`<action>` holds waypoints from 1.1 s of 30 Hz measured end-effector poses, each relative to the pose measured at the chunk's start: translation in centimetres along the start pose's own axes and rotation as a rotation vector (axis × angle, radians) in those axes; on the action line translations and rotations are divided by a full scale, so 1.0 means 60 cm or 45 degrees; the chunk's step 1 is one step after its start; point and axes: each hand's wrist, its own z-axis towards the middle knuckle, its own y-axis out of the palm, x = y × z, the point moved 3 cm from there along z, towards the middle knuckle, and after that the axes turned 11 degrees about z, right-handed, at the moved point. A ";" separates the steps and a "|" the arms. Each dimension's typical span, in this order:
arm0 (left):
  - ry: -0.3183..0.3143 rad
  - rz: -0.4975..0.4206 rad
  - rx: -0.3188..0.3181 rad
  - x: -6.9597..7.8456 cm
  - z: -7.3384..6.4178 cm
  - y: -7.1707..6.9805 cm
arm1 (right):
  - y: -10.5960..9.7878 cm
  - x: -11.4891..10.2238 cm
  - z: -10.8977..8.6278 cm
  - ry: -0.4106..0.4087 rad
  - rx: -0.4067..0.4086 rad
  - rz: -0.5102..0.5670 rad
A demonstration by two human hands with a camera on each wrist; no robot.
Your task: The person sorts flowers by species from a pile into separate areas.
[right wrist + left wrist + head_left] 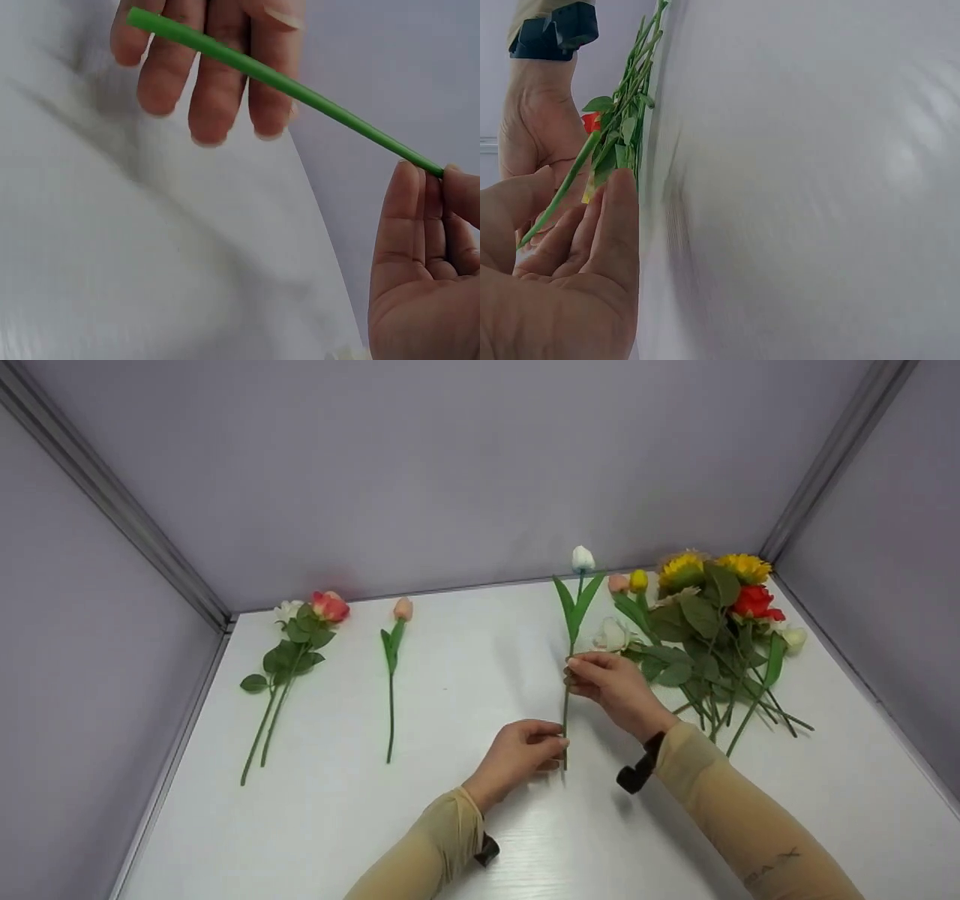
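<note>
Inside grey booth (480, 472) | right fingers (592, 661) pinch white tulip (583, 559) | left fingers (538, 727): contact unclear

I count one left hand (517, 757) and one right hand (611, 688), two hands in all, with one white tulip (583, 559) between my fingers. Towards the left of the frame are two flowers: one white bloom (287, 613) and one pink rose (331, 607). Left of centre is one peach tulip (403, 609). In the heap at the right I see two sunflowers (744, 568), one yellow tulip (638, 580), a second peach tulip (619, 584), one pale rose (612, 634), at least one red flower (752, 601), and one cream bloom (793, 640); its overlapping stems I cannot count.
</note>
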 end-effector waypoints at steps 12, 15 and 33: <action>-0.015 -0.057 0.071 -0.003 -0.005 -0.006 | 0.025 0.007 -0.001 0.012 0.012 0.068; -0.006 -0.059 0.074 -0.004 -0.006 -0.006 | 0.027 0.002 0.000 -0.001 0.052 0.068; -0.012 0.034 0.129 -0.012 -0.008 -0.020 | 0.043 -0.003 0.006 -0.013 0.154 -0.079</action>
